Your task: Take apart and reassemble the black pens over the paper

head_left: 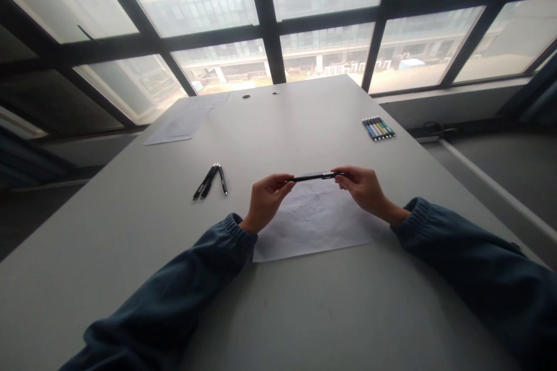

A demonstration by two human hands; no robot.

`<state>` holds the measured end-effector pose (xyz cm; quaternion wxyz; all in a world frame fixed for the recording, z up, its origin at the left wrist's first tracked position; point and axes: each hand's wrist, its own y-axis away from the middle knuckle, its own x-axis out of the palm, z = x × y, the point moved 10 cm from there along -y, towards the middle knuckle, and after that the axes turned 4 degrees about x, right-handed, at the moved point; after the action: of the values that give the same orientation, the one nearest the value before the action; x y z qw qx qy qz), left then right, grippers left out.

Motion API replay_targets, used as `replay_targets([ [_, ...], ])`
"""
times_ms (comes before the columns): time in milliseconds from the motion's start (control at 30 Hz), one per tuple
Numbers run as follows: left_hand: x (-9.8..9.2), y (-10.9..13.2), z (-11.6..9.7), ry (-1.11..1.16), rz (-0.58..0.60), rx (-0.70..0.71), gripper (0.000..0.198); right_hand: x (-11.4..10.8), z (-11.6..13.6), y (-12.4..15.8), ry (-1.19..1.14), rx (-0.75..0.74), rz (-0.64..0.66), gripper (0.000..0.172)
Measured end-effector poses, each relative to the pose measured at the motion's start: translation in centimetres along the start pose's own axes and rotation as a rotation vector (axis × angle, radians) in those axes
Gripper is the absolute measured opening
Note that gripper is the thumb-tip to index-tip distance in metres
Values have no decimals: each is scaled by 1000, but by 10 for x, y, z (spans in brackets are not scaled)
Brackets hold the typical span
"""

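A black pen [311, 177] is held level between my two hands, above a sheet of white paper [322, 232] with faint marks on it. My left hand [268, 197] pinches one end between thumb and fingers. At the other end, by the clip, my right hand [360, 185] grips it the same way. To the left of my left hand, a few more black pens [209, 181] lie loosely together on the white table [143, 214]. Fingers cover both tips of the held pen.
Toward the table's right edge lies a row of several pens with coloured barrels [379, 128]. More paper sheets [178, 124] rest at the far left. Two small dark round spots, one a hole [246, 97], mark the far end. Large windows [326, 46] stand beyond.
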<state>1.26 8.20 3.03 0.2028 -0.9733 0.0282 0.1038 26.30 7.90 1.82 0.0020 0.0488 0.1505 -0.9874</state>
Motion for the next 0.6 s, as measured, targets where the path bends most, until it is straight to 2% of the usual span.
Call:
replay_targets([
  [133,-4,7,-2,-152,47,92,25,2,1,5,7,-21,76,25],
  [267,-5,10,-7,-193,71,151,23,4,6,7,-6,-58,119,25],
  [400,-5,7,-9,-245,54,176,22,-3,0,4,2,-35,61,24],
  [600,-17,4,-4,-303,-71,164,21,-10,-12,2,-88,54,-45,30],
])
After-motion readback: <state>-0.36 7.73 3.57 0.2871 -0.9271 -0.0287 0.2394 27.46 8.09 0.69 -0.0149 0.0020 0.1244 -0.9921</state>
